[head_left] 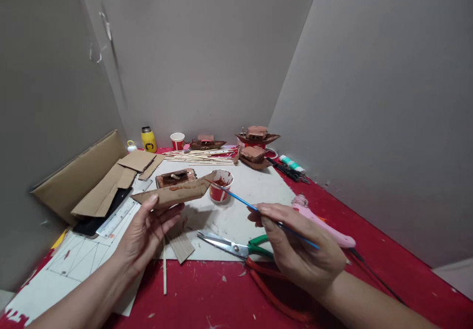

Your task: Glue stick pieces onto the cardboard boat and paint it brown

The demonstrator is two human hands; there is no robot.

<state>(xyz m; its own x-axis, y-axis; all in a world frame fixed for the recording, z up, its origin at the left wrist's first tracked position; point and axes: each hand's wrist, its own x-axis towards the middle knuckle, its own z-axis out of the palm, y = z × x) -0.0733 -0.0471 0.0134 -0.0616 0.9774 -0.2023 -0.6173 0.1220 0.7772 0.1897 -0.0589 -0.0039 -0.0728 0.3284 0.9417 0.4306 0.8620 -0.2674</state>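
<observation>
My left hand (150, 225) grips a small cardboard boat hull (177, 194) between thumb and fingers, tilted up over the white sheet. Streaks of reddish-brown paint mark its side. In my right hand (299, 240) is a thin blue paintbrush (242, 201), pinched like a pen, its tip at the hull's right end. Just behind that end stands a red and white paper cup (220, 191) with brown paint inside. A brown-painted open box (175, 176) lies behind the hull, partly hidden by it. Scissors (236, 247) with green handles lie below, near my right hand.
Several finished brown boats (256, 134) stand at the back with thin wooden sticks (203, 156). Cardboard pieces (101, 186), a ruler (116, 220) and a yellow bottle (148, 139) are at left. A pink glue gun (325, 223) and orange-handled tool (273, 297) lie at right.
</observation>
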